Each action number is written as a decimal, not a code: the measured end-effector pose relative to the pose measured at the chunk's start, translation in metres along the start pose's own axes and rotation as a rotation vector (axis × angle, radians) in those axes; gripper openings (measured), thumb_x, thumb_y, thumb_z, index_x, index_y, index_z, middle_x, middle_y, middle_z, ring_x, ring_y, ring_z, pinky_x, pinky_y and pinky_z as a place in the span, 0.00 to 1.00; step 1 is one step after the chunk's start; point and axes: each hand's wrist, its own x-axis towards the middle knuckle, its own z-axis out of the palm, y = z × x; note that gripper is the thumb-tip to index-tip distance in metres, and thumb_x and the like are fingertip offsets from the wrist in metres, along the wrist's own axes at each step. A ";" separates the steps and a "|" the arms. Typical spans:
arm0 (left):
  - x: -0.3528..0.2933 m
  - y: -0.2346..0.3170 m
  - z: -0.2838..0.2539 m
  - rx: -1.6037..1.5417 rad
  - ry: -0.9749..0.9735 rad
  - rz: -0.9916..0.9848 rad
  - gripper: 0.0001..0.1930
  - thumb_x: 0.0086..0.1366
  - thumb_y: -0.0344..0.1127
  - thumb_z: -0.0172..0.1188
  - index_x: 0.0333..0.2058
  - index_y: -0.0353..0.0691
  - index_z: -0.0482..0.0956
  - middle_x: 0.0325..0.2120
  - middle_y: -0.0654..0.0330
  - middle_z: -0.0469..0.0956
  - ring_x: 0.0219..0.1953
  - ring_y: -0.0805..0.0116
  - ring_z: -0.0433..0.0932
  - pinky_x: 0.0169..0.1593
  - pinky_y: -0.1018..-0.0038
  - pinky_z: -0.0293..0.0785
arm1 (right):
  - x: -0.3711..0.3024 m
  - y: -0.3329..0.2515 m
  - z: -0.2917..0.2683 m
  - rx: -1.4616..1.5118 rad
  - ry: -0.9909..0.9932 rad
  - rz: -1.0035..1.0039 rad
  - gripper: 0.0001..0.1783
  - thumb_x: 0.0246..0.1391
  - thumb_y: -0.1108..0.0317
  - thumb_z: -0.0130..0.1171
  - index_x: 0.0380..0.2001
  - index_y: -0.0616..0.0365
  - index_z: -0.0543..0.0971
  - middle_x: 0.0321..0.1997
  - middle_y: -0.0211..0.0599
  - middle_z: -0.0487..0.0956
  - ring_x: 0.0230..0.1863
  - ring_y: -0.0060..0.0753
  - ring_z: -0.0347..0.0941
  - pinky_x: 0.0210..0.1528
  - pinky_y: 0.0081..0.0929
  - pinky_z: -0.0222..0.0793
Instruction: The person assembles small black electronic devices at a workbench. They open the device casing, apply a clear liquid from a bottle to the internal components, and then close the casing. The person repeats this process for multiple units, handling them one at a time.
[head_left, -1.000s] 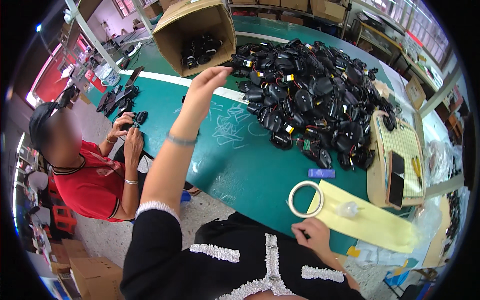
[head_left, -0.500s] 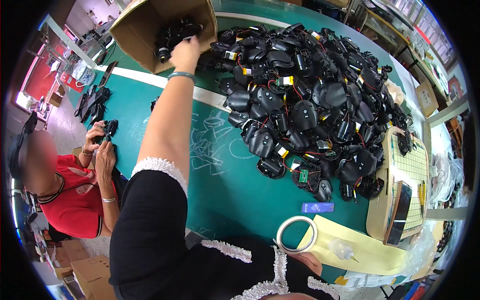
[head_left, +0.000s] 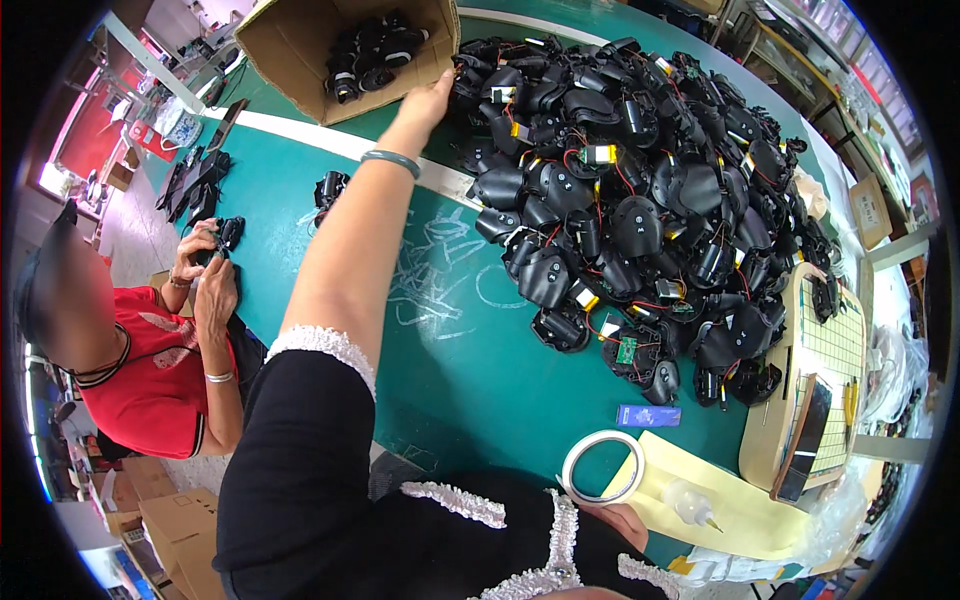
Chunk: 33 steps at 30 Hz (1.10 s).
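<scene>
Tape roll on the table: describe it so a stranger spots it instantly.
On the green table, find the yellow sheet below the heaped black parts. Overlapping its left end is the tape roll: a hollow whitish ring, unlike the oblong blue box beyond.

Black parts (head_left: 638,228), green tabletop (head_left: 450,385)

No text legible; marks on black casings (head_left: 638,228), blue box (head_left: 648,415) too small.

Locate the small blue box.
Head view: the blue box lies on the green table, right of centre, between the black pile and the tape roll.
</scene>
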 end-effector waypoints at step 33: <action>0.067 0.049 -0.078 0.810 0.294 0.509 0.22 0.63 0.50 0.51 0.27 0.37 0.84 0.28 0.46 0.82 0.34 0.47 0.82 0.39 0.57 0.77 | 0.000 -0.003 0.001 -0.006 0.081 0.067 0.20 0.60 0.75 0.50 0.56 0.66 0.73 0.57 0.44 0.75 0.61 0.37 0.70 0.65 0.28 0.61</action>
